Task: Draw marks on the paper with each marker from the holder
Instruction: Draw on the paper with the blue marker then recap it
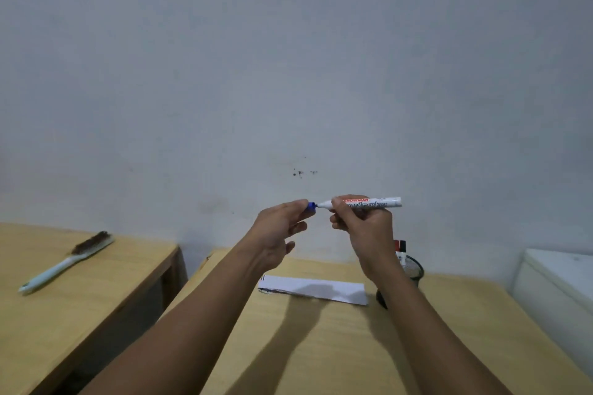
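Observation:
My right hand [362, 224] holds a white board marker [382, 203] level in front of the wall, its tip pointing left. My left hand [282, 228] pinches the marker's blue cap [311, 205] right at the tip; I cannot tell whether the cap touches the tip. Below, a white strip of paper [340, 293] lies on the wooden table [449, 346], with short dark marks at its left end. A black mesh holder [415, 271] stands behind my right wrist with a red-capped and a black-capped marker [401, 250] in it.
A second wooden table [64, 314] stands to the left across a gap, with a pale-handled brush [67, 261] on it. A white box-like unit [558, 292] sits at the right edge. The grey wall is close behind.

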`<action>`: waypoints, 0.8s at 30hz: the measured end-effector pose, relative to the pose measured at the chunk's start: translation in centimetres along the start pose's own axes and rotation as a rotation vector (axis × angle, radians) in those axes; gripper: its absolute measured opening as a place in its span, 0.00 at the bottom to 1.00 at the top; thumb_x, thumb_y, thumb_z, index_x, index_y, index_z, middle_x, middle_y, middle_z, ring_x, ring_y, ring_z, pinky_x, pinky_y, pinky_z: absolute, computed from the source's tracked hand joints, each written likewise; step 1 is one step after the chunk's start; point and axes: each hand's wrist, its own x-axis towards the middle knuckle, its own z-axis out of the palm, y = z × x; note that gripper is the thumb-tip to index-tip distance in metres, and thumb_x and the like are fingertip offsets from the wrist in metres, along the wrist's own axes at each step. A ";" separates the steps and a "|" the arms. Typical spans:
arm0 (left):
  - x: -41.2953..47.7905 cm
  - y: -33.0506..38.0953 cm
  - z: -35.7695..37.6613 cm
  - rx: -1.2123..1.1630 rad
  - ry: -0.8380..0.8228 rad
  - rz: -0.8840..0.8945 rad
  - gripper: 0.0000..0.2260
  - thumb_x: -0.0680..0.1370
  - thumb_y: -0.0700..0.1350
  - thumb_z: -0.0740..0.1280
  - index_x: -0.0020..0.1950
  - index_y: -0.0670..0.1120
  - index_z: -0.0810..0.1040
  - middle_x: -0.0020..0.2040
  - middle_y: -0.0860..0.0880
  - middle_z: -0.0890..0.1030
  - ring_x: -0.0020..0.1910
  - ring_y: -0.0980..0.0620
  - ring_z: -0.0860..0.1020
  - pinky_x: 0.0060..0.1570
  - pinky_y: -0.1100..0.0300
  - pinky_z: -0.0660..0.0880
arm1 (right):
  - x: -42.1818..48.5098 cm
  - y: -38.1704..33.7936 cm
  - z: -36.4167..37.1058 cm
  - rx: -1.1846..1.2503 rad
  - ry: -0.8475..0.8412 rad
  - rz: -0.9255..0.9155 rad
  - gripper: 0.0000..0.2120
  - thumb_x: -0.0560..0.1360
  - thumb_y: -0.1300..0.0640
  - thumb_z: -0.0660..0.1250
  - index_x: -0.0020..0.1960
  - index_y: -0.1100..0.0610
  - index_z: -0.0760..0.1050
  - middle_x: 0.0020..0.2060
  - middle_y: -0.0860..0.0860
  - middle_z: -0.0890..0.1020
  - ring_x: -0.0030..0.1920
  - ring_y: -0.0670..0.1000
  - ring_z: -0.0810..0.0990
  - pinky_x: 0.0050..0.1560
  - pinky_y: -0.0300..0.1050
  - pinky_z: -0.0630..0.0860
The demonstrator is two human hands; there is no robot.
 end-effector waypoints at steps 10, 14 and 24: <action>-6.9 3.1 8.5 0.052 -0.141 0.228 0.06 0.77 0.45 0.73 0.53 0.47 0.85 0.51 0.50 0.87 0.51 0.53 0.78 0.51 0.51 0.68 | -3.2 -9.3 -5.8 -0.094 0.084 -0.115 0.04 0.76 0.55 0.74 0.44 0.54 0.85 0.38 0.51 0.87 0.38 0.48 0.82 0.40 0.44 0.79; -8.4 3.2 10.3 0.107 -0.133 0.386 0.08 0.77 0.42 0.73 0.55 0.44 0.85 0.44 0.49 0.85 0.43 0.56 0.79 0.41 0.60 0.68 | -4.2 -10.3 -7.2 -0.079 0.169 -0.063 0.10 0.76 0.51 0.75 0.47 0.59 0.86 0.36 0.50 0.86 0.36 0.47 0.80 0.40 0.44 0.74; -6.9 3.0 12.4 0.384 -0.117 0.705 0.06 0.74 0.44 0.76 0.50 0.49 0.87 0.45 0.53 0.87 0.47 0.58 0.84 0.53 0.59 0.79 | -3.9 -8.2 -10.4 0.000 0.421 0.162 0.58 0.62 0.44 0.84 0.80 0.51 0.53 0.75 0.54 0.65 0.70 0.49 0.69 0.63 0.46 0.67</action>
